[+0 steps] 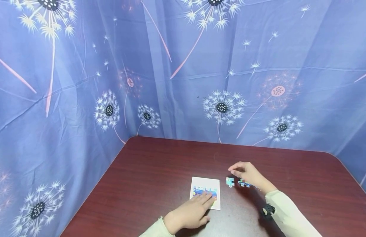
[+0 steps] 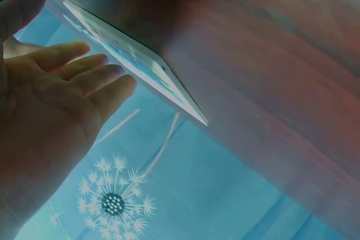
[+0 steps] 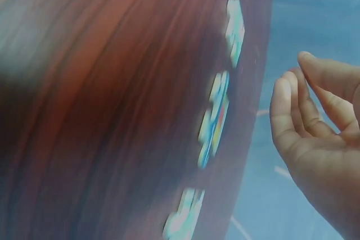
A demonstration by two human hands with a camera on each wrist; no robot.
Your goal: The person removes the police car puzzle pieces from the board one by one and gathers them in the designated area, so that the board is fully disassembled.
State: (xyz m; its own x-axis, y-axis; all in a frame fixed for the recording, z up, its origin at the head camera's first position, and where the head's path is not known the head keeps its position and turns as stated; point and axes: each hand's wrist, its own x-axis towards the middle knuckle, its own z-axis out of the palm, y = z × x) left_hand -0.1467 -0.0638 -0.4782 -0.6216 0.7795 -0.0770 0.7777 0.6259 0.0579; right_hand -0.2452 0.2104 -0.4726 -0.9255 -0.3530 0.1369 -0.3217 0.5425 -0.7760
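Note:
A square white-bordered puzzle board with a blue picture lies flat on the table. My left hand reaches over its lower part, fingers extended and covering some of the picture. In the left wrist view the board appears edge-on beyond the fingertips. My right hand hovers with bent fingers above the jigsaw pieces, and nothing shows between thumb and fingers. One light blue piece lies beside the board. A second, multicoloured piece is under the right hand, and a third piece is mostly hidden in the head view.
The dark red-brown wooden table has rounded far corners. A blue curtain with dandelion prints hangs behind it and along the left side. A dark band sits on the right wrist over a pale sleeve.

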